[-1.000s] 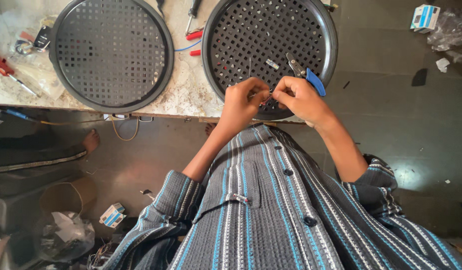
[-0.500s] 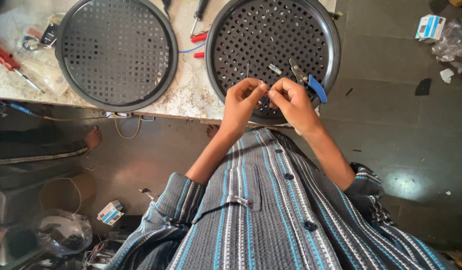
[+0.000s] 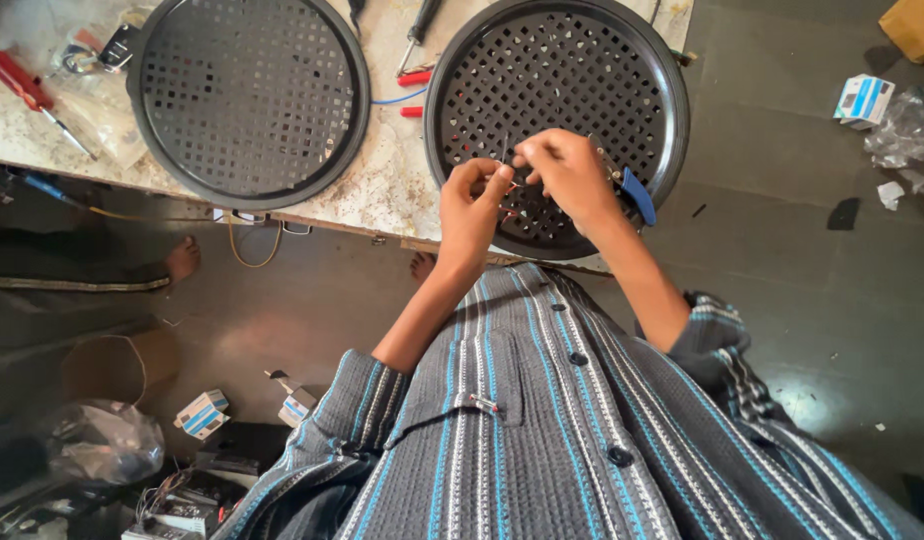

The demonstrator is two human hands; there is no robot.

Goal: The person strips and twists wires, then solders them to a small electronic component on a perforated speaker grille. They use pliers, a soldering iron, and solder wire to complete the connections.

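Hands (image 3: pixel 472 205) (image 3: pixel 567 175) pinch thin wires (image 3: pixel 509 190) over perforated grille (image 3: pixel 557 70); blue-handled pliers (image 3: pixel 632 190) beside.

A pale speckled stone worktop (image 3: pixel 387 180) runs across the top of the view, its front edge facing the dark floor (image 3: pixel 782 290). Two round black perforated grilles lie flat on it: the left grille (image 3: pixel 244 95) sits fully on the slab, the right grille (image 3: pixel 557 120) hangs out past the front edge. Between them lie a screwdriver (image 3: pixel 419 25), a blue wire (image 3: pixel 397 99) and two small red pieces (image 3: pixel 414 78). At far left rests a red-handled screwdriver (image 3: pixel 27 88), beside clear plastic wrap (image 3: pixel 102 120).
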